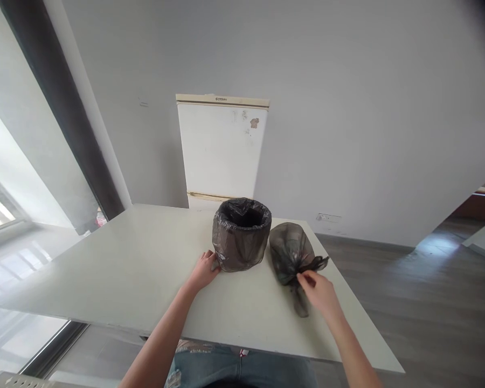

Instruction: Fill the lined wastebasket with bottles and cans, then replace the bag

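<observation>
And here we are: a broad grey wall (347,108) fills the back of your view, with the white table (153,269) spreading wide in front of you. Off to the right runs the grey floor (388,280), and beyond the table's far edge stands a white fridge (222,151), its door scuffed near the upper right. Your blue jeans (275,369) show just below the near edge.

On to the tabletop! Right of its middle, toward the far side, the bin (240,248) stands upright, mouth open, dressed in a dark see-through liner folded down over its rim. Just beside it, on the right, lies the knotted bag (289,242), plump on the table, its loose ends splayed toward you and the right edge.

Look at your right hand (319,291): thumb and fingers are pinching that bag right by the knot. Your left hand (205,270) rests low at the bin's left side, fingers curled against the liner's bottom; whether they grip it, I can't tell. Smallest of all, a socket plate (328,218) sits low on the wall.
</observation>
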`<action>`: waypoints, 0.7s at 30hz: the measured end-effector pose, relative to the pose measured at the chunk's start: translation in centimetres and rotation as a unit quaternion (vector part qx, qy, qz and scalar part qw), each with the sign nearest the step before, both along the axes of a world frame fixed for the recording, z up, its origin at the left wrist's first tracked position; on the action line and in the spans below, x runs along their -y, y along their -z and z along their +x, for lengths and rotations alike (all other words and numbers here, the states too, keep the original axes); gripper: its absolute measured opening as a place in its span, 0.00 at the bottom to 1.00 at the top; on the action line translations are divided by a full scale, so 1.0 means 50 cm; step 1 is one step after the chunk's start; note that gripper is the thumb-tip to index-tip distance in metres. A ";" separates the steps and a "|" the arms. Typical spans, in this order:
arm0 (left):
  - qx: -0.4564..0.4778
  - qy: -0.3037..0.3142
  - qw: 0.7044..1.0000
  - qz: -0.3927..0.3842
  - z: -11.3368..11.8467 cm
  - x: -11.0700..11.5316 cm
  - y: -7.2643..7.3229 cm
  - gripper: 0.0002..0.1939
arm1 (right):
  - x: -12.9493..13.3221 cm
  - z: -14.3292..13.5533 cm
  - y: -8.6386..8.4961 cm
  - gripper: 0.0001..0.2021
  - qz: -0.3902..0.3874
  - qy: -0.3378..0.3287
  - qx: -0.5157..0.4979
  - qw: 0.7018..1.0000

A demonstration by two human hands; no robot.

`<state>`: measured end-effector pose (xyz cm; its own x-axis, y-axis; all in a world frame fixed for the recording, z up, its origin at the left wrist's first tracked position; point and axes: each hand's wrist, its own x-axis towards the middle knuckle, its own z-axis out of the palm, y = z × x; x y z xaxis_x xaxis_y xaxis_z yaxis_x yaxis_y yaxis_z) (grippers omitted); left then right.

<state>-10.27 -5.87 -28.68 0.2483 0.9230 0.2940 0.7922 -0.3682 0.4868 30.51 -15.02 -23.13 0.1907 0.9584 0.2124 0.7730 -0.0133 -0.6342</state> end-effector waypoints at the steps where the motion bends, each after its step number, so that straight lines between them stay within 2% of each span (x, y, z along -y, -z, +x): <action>1: -0.001 0.001 1.000 0.000 0.000 0.000 0.000 0.07 | 0.034 -0.030 -0.004 0.18 -0.017 -0.056 -0.024 0.998; 3: -0.003 0.001 1.000 -0.001 -0.001 0.000 0.000 0.07 | 0.096 -0.081 -0.015 0.18 -0.058 -0.131 -0.073 0.987; 5: -0.006 0.001 1.000 -0.003 -0.001 0.000 0.000 0.07 | 0.143 -0.110 -0.028 0.18 -0.107 -0.210 -0.124 0.964; 7: -0.008 0.001 1.000 -0.004 -0.002 0.001 0.000 0.07 | 0.169 -0.111 -0.039 0.18 -0.121 -0.234 -0.157 0.952; 8: -0.008 0.001 1.000 -0.004 -0.001 0.001 0.000 0.07 | 0.173 -0.103 -0.043 0.19 -0.094 -0.216 -0.156 0.959; 11: -0.008 0.001 1.000 -0.004 -0.001 0.002 0.000 0.07 | 0.155 -0.067 -0.047 0.16 0.077 -0.120 -0.064 0.988; 13: -0.007 0.001 1.000 -0.004 0.000 0.002 0.001 0.07 | 0.127 -0.056 -0.041 0.15 0.167 -0.115 0.024 0.979; 17: -0.006 0.000 1.000 -0.004 0.000 0.001 0.001 0.07 | 0.072 -0.085 -0.001 0.19 0.208 -0.144 0.179 0.951; 21: 0.001 0.001 1.000 -0.003 -0.001 0.002 0.003 0.07 | 0.051 -0.120 0.042 0.08 0.191 -0.111 0.251 0.942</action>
<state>-10.33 -5.95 -28.84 0.2494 0.9243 0.2888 0.7907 -0.3665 0.4903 24.49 -17.58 -25.23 -0.2223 0.7977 0.5607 0.9339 0.3393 -0.1125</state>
